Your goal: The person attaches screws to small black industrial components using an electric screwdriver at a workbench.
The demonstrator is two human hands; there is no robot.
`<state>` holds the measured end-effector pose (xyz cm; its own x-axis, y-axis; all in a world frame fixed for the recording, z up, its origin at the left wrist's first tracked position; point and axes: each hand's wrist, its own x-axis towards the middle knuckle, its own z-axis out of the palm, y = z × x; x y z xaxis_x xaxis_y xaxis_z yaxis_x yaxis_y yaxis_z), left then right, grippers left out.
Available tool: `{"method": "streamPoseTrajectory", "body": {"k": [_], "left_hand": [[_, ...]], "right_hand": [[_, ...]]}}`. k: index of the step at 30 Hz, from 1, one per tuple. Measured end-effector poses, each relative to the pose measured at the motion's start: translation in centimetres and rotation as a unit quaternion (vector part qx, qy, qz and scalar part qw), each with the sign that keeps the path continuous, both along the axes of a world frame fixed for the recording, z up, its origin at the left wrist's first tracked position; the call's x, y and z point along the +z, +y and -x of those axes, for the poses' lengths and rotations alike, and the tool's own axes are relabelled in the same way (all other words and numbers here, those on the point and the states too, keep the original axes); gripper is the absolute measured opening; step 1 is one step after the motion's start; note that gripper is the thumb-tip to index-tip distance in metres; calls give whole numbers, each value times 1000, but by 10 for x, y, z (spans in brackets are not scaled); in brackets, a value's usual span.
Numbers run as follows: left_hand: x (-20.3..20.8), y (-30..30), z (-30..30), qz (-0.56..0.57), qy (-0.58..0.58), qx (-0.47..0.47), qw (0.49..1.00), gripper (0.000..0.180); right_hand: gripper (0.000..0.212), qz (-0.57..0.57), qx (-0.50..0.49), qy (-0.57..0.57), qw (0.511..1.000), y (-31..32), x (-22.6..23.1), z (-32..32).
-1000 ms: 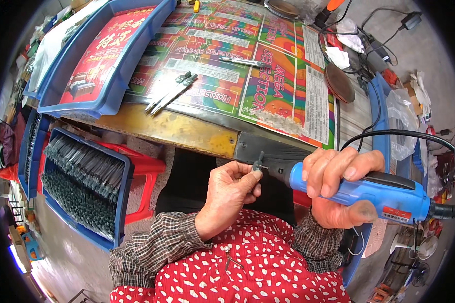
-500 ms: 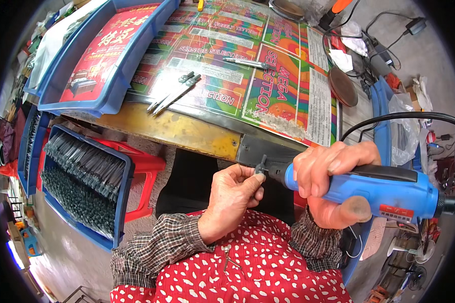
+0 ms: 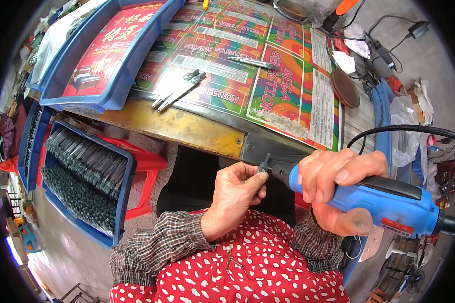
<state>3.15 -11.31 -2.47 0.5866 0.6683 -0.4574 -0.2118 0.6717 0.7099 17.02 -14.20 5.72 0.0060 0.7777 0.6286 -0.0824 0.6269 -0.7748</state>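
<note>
Just before a yellow-edged worktable [image 3: 187, 130], my left hand [image 3: 232, 199] is pinching a small dark-grey part [image 3: 264, 165] beside the dark nose [image 3: 283, 175] of the corded blue-and-black cylindrical power tool [image 3: 394, 204] my right hand [image 3: 329, 174] is gripping; steady alignment is, I judge, mattering most.

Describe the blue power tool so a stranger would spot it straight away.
Start at the table with the colourful covering and find its near edge, toward the right. There the right hand grips the thick blue power tool. Unlike the blue trays, it is rounded, with a black strip and red label.
</note>
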Motion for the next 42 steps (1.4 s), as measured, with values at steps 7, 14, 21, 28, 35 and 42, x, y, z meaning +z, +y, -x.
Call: {"method": "streamPoseTrajectory", "body": {"k": [7,14,21,28,35,42], "left_hand": [[1,1,1,2,-2,-2,1000,12],[-1,1,1,7,-5,2,1000,13],[-1,2,2,6,0,-2,1000,14],[2,2,1,-4,17,-13,1000,13],[2,2,1,-9,20,3,1000,14],[3,3,2,0,15,-5,1000,14]], "right_hand": [[59,-1,131,38,991,6,-3,-14],[59,-7,124,35,992,6,-4,-13],[60,-4,128,38,991,7,-4,-12],[59,22,187,55,980,14,-2,-14],[53,44,47,-10,998,14,2,2],[58,21,-9,23,999,7,-2,3]]}}
